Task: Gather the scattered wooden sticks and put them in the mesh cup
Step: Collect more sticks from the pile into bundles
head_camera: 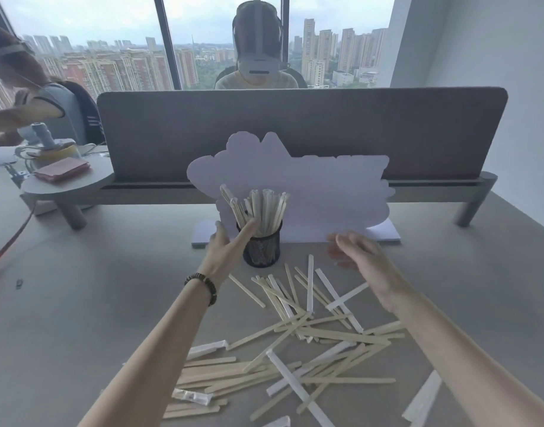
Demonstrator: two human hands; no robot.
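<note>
A black mesh cup [262, 249] at frame centre stands already crowded with upright sticks. The left hand [226, 248], fingers spread and holding nothing, touches its rim; the right hand [364, 261], blurred, looks empty. Loose wooden sticks [298, 331] litter the desk [80, 303] below. A nudge could tip the top-heavy cup.

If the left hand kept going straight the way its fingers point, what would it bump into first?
Most likely the bundle of sticks standing in the mesh cup. The left hand already reaches the cup's rim, fingertips at the sticks, though depth is hard to judge.
</note>
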